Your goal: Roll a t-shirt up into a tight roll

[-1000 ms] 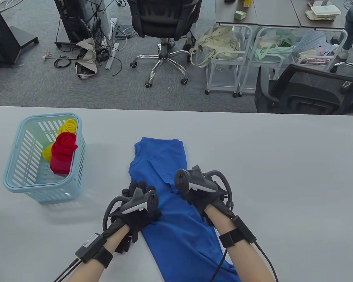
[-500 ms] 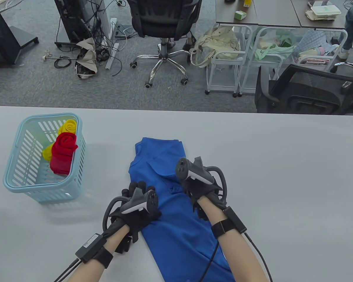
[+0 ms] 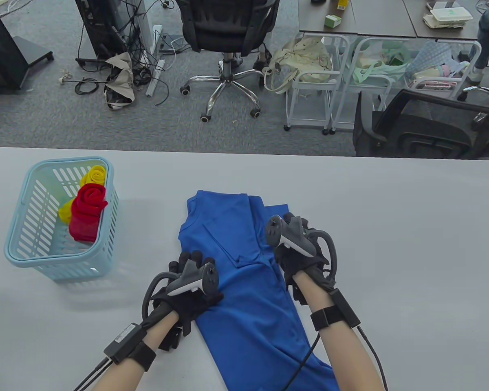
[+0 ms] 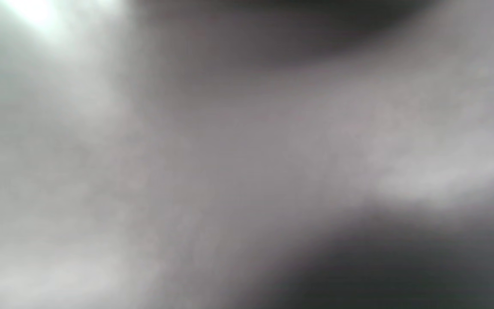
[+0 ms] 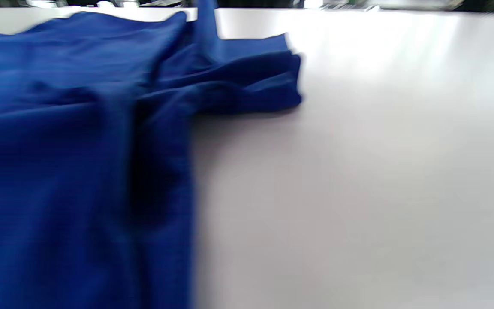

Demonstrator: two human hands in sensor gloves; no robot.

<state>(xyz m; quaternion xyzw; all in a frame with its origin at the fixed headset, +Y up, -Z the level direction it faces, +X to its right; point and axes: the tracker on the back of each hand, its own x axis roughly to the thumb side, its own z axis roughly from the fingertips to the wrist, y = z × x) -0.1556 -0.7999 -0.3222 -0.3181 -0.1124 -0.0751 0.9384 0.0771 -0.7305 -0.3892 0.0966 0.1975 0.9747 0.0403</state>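
Blue t-shirt [image 3: 228, 260] lying folded lengthwise on table [image 3: 391, 228], long axis running away from body. Left hand [image 3: 189, 287] pressing flat on left edge; right hand [image 3: 297, 254] at right edge, grip hidden.

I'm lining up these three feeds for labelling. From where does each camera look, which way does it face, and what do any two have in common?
Table view: high at the person's side, looking down and outward over the white table; shows the left hand, the right hand, both forearms, the folded blue cotton t-shirt and the light blue slotted plastic basket.
Left wrist view: only grey blur; its direction cannot be told, no body part shows.
Right wrist view: low over the table, facing along the t-shirt's right edge; no fingers show.
Shared: table and right wrist views both show the t-shirt and table.
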